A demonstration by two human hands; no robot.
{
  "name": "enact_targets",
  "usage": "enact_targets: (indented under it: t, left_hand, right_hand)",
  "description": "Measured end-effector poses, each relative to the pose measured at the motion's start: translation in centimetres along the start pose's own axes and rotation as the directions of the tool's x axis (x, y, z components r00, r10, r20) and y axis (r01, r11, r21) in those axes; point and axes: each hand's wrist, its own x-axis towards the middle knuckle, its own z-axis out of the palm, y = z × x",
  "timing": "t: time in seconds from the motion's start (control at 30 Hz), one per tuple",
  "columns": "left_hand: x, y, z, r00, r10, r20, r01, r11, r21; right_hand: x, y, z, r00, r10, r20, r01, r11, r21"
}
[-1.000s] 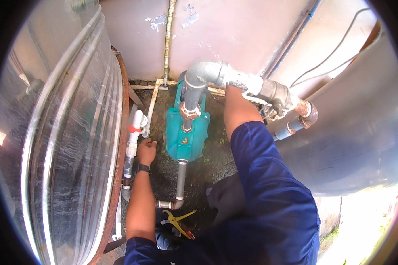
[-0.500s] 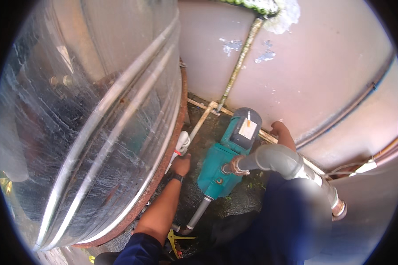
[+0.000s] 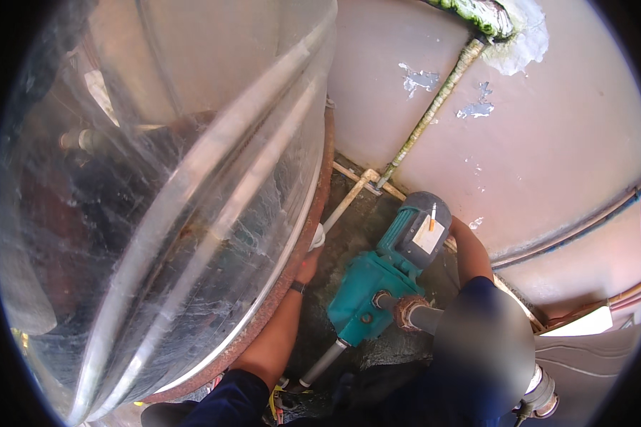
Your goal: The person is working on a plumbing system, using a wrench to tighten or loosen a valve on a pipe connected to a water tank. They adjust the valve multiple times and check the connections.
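A teal water pump [image 3: 367,292] with a dark motor cover [image 3: 434,206] lies on the wet ground. My left hand [image 3: 308,267] reaches down between the pump and the steel tank, close to a white plastic piece [image 3: 319,237]. The tank's rusty rim covers part of that hand, and its fingers do not show clearly. My right hand [image 3: 460,229] is at the far right side of the motor cover, its fingers hidden behind it. On the cover lie a white label [image 3: 426,238] and a cigarette [image 3: 432,217].
A shiny steel tank [image 3: 263,178] with a rusty base rim [image 3: 263,320] curves along the left. Behind the pump stands a pinkish wall [image 3: 563,128] with a mossy pipe [image 3: 434,107]. Grey pipes [image 3: 426,318] [image 3: 323,364] join the pump; a thin pipe [image 3: 347,204] runs beyond.
The view has shifted, so the pump sits lower and further right. My right hand has come against the motor cover. More of my left hand and the white piece is now behind the tank rim.
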Motion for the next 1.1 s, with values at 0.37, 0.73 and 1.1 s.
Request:
enact_targets:
  t: [0.37,0.73,1.1]
  left_hand:
    - [-0.8,1.5,-1.1,0.996,-0.076,0.040,0.073,0.994,0.080]
    - [-0.4,5.1,-2.4,0.986,-0.169,-0.018,0.169,0.986,0.008]
    - [-0.3,6.1,-3.1,0.976,-0.212,0.058,0.216,0.973,-0.081]
  right_hand:
    - [0.5,-1.0,0.1,0.993,-0.111,-0.041,0.114,0.991,0.074]
    - [-2.4,-2.5,-3.4,1.000,-0.011,-0.020,0.005,0.954,-0.300]
    - [-3.9,-2.6,-5.0,0.988,-0.023,-0.153,-0.001,0.987,-0.159]
